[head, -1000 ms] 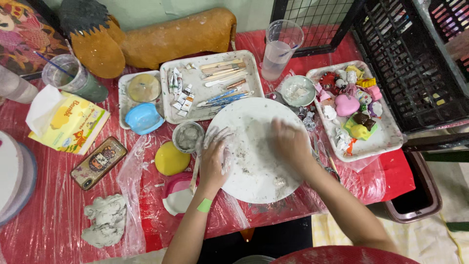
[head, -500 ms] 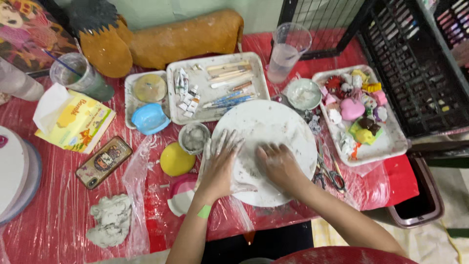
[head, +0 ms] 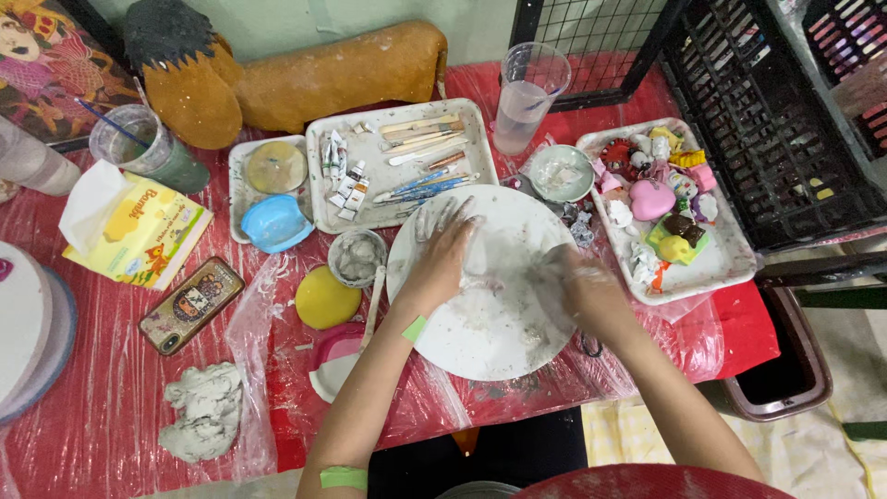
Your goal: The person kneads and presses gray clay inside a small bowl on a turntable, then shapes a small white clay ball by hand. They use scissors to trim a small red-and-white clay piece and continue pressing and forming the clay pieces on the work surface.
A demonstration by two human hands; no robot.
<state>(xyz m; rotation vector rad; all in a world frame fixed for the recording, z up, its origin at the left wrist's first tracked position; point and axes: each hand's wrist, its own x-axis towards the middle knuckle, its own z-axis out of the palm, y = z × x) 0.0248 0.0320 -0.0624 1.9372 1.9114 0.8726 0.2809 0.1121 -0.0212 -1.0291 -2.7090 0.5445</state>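
Hands press flat on a round white disc (head: 490,296): the left hand (head: 442,254) spread open on its far-left part, the right hand (head: 584,282) open near its right rim. Left of the left hand lies a yellow tissue box (head: 139,231); beyond it, a tray of paint tubes (head: 370,166).

Right hand (head: 591,291) motion-blurred; white stack (head: 28,333) cut off at left edge

A yellow tissue box (head: 139,231), a phone (head: 192,304) and a grey clay lump (head: 203,411) lie left, a tray of paint tubes (head: 399,162) behind, a plastic cup (head: 528,97) beside it
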